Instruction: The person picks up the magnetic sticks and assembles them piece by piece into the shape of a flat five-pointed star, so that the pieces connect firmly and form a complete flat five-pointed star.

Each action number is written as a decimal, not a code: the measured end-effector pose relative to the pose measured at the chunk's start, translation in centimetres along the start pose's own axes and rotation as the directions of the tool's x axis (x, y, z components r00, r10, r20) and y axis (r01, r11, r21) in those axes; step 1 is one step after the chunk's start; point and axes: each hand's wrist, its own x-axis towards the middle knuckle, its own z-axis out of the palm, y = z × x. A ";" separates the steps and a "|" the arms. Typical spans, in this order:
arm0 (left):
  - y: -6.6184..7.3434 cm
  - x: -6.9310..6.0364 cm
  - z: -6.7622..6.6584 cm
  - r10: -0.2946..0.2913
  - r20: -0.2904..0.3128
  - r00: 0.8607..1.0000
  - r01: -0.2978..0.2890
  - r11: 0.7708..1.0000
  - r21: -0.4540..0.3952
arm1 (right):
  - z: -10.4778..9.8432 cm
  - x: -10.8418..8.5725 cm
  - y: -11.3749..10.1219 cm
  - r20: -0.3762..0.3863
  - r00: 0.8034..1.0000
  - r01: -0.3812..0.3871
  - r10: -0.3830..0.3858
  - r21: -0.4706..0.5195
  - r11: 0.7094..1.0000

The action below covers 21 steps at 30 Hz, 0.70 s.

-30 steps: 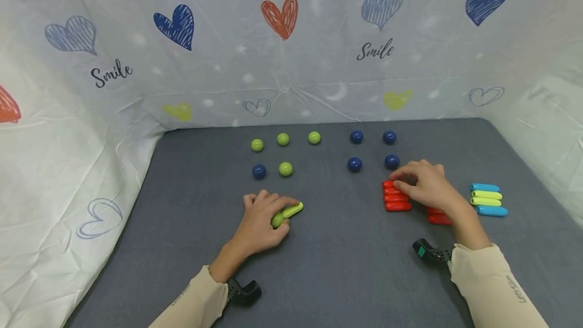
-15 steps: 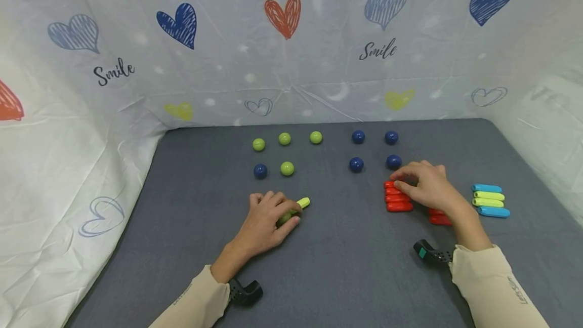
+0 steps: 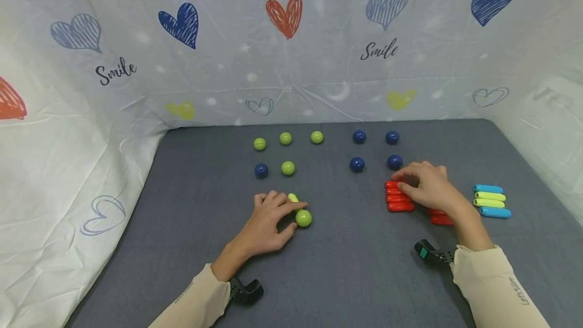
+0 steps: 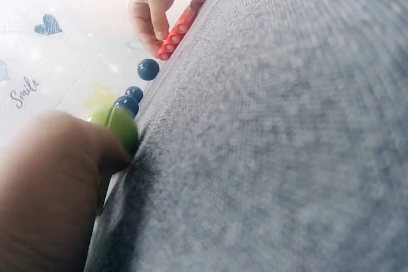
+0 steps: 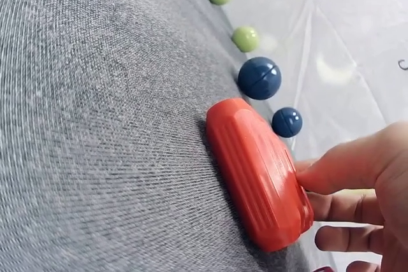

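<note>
My left hand is on the left of the table, its index finger and thumb at a glossy green ball, which they seem to pinch. Beside the index finger a short yellow-green stick shows, partly hidden. In the left wrist view the thumb covers part of the green ball. On the right, my right hand has its thumb and index finger on the far end of a row of short red plastic sticks. From the right wrist, the thumb presses the red sticks; the index fingertip is mostly hidden.
Several green balls and a blue ball lie at the back left. More blue balls stand further right. Other red sticks lie under the right wrist. Blue and yellow sticks form a row at far right. A printed cloth hangs behind.
At my left fingertips the green ball has shifted right and is now in plain sight, while the yellow-green stick has turned and moved behind the index finger. My right hand stays put.
</note>
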 end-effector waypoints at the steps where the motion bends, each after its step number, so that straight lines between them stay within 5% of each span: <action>1: -0.1 0.0 0.0 0.012 -0.020 1.000 -0.012 1.000 0.015 | 0.0 0.0 0.0 0.002 1.000 -0.001 0.001 0.000 1.000; 6: -0.3 0.1 0.1 0.047 -0.083 0.995 -0.042 0.997 0.062 | 0.3 0.1 -0.3 -0.009 1.000 -0.009 0.009 -0.005 1.000; 13: -0.1 0.0 0.2 0.020 -0.012 1.000 -0.020 1.000 0.024 | 1.6 0.6 -1.7 -0.030 0.999 -0.030 0.031 0.029 0.999; 21: -0.2 0.0 0.3 -0.026 -0.027 0.999 0.027 0.999 0.039 | 2.7 1.1 -2.6 -0.094 0.994 -0.048 0.056 0.089 0.995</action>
